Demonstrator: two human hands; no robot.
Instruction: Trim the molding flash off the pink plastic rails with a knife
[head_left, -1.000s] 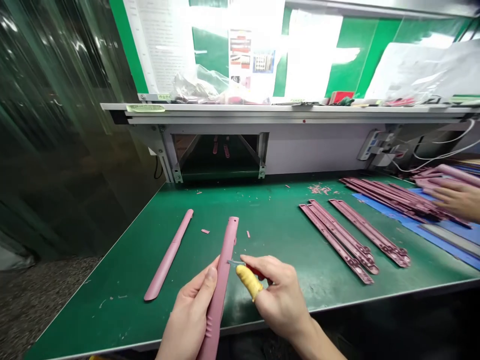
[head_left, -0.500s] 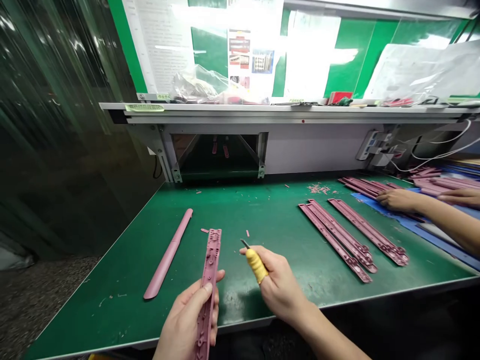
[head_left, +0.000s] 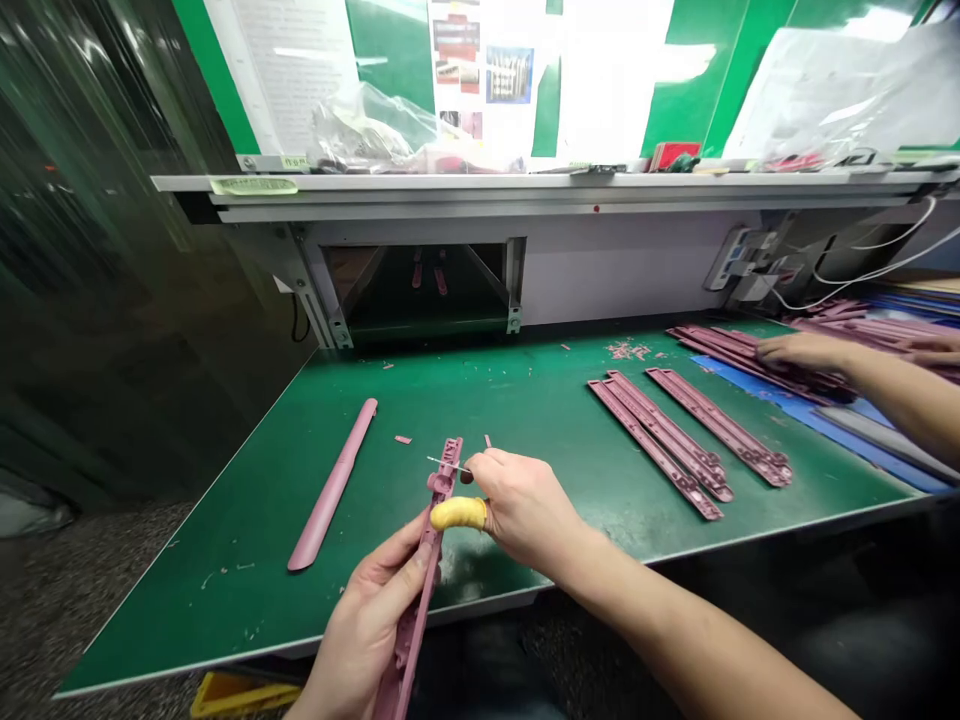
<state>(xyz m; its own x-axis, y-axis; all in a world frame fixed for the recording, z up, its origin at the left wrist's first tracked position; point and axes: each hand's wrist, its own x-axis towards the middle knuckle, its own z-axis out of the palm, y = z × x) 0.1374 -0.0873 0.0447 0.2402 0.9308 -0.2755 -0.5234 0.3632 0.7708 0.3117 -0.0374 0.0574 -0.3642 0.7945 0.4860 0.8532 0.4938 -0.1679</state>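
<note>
Dark, glossy sheeting (head_left: 75, 250) fills the far left of your view, above a speckled floor (head_left: 37, 610). Next to it your green table (head_left: 270, 470) begins, with a yellow bin (head_left: 244, 697) low under its near edge. On the table's left part, a loose pink piece (head_left: 334, 490) lies at a slant, smooth side up, and a small pink scrap (head_left: 403, 440) lies to its right.

Your left hand (head_left: 375, 590) is wrapped around a pink strip (head_left: 409, 645), which you hold raised over the table's near edge, ribbed inner side showing and far end pointing away from you. Your right hand (head_left: 517, 495), a yellow cover (head_left: 459, 514) on its thumb, is closed on a thin-bladed tool (head_left: 444, 464); the blade crosses near the strip's far end, though whether it touches cannot be told from your angle.

Further right, you have pink shavings (head_left: 628, 350) toward the back, and slender pink lengths (head_left: 716, 425) laid out with their inner sides up. Past them, a co-worker's hand (head_left: 806, 352) is at a heap of pink strips (head_left: 720, 350) beside and partly over a blue sheet (head_left: 780, 397), with another hand (head_left: 934, 350) at your right edge.
</note>
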